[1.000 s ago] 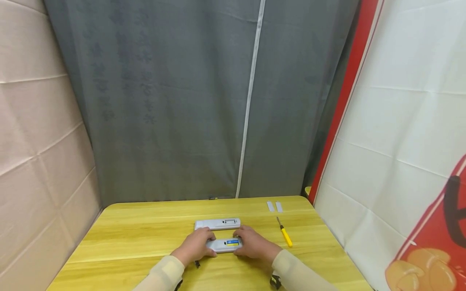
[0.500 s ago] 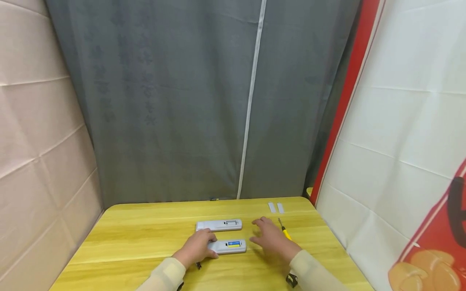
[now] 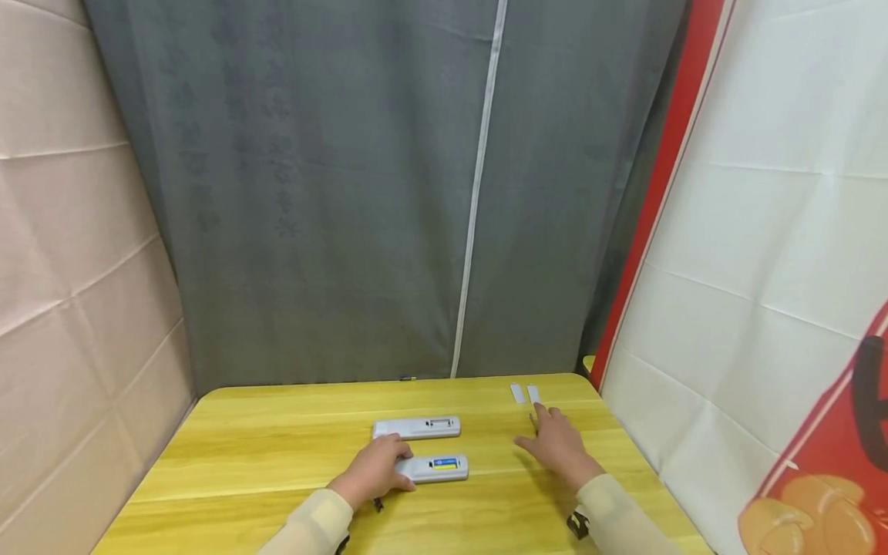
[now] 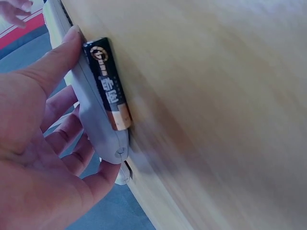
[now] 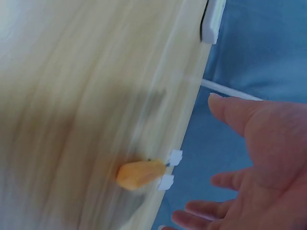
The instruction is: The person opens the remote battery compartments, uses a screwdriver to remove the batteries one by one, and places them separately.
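My left hand (image 3: 373, 469) grips the left end of the nearer grey remote control (image 3: 425, 472), thumb along its near side. A blue-and-yellow battery filling (image 3: 444, 463) shows in its uncovered compartment. In the left wrist view a black-and-copper battery (image 4: 107, 84) lies on the table beside that remote. Behind stands a second grey remote control (image 3: 405, 429), its compartment uncovered too. My right hand (image 3: 558, 445) reaches out with spread fingers and holds nothing. It hides most of the screwdriver, whose yellow handle (image 5: 139, 174) shows in the right wrist view. Its fingertips are near two small light covers (image 3: 517, 394).
The yellow wooden table (image 3: 291, 432) has its far edge against a grey curtain (image 3: 333, 231). A small dark object (image 3: 408, 378) lies at that edge. Cloth walls stand left and right, the right one (image 3: 749, 231) bordered in red.
My right hand has let go of the nearer remote's right end and moved right and forward, over the screwdriver towards the covers. My left hand keeps its grip on the remote.
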`<state>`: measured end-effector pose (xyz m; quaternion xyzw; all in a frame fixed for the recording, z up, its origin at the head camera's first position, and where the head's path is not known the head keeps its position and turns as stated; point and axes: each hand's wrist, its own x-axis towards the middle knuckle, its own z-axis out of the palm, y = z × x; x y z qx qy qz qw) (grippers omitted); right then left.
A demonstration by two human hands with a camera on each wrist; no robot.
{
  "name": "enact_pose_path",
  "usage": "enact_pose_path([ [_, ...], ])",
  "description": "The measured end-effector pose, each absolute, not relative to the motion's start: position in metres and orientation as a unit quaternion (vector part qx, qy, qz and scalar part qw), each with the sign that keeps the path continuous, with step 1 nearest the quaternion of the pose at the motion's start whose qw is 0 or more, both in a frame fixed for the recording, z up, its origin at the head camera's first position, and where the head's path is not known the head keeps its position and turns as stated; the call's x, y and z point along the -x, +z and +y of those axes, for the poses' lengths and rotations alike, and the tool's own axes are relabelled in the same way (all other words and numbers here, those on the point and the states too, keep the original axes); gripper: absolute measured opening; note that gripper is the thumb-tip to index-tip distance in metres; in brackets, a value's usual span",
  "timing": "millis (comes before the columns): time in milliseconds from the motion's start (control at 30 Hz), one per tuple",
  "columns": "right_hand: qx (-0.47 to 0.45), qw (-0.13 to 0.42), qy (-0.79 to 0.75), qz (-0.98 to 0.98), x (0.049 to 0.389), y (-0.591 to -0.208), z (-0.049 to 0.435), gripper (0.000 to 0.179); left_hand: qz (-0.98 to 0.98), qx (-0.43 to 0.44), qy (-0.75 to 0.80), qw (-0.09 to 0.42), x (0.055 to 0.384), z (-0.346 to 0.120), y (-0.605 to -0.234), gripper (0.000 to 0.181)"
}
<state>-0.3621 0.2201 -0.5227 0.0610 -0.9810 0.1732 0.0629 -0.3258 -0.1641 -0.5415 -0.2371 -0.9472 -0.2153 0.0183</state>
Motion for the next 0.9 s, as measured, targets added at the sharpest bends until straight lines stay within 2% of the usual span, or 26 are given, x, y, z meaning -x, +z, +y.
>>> enact_pose_path([
  [333, -0.012, 0.028, 0.179, -0.983, 0.362, -0.525, 0.231, 0.098, -0.949, 0.233, -0.213, 0.009, 0.330, -0.164, -0.543, 0.050],
  [600, 0.003, 0.007, 0.170, -0.985, 0.360, -0.534, 0.232, 0.085, -0.948, 0.234, -0.215, 0.010, 0.326, -0.163, -0.542, 0.050],
  [900, 0.021, -0.011, 0.144, -0.989, 0.357, -0.532, 0.228, 0.079, -0.948, 0.232, -0.218, 0.005, 0.328, -0.159, -0.543, 0.049],
])
